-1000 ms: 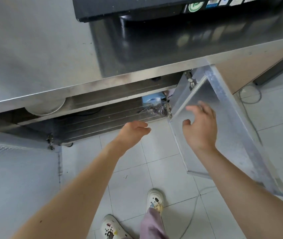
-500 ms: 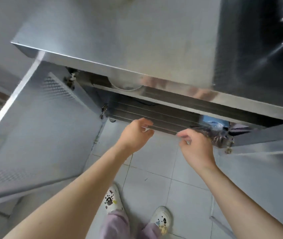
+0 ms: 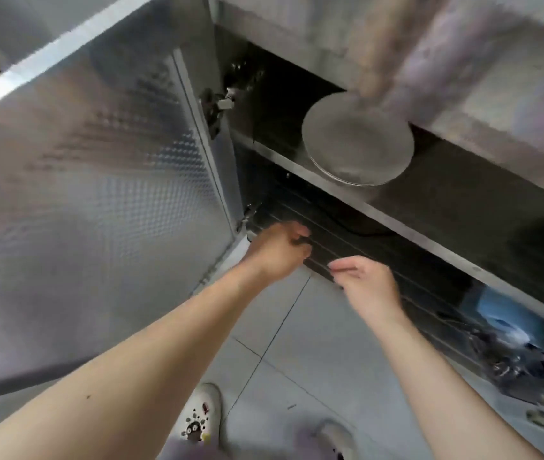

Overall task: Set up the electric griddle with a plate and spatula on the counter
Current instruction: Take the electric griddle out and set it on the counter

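A dark ribbed slab, apparently the electric griddle [image 3: 357, 247], lies on the lower shelf of an open steel cabinet, with a black cord on top. My left hand [image 3: 280, 250] has its fingers curled round the slab's front left corner. My right hand [image 3: 363, 280] hovers at its front edge, fingers loosely curled and holding nothing. A stack of pale round plates [image 3: 357, 141] sits on the upper shelf [image 3: 406, 224]. No spatula is in view.
The dimpled steel cabinet door [image 3: 98, 194] stands wide open on the left. A blue packet [image 3: 506, 313] and crinkled clear plastic [image 3: 512, 360] lie at the right end of the lower shelf. The counter's edge [image 3: 396, 44] overhangs above. My shoes [image 3: 201, 416] stand on grey tiles.
My view has dropped lower and swung left, so the cabinet's inside and the plates now show. Both hands have moved in to the lower shelf's front edge; the left one has closed on the slab.
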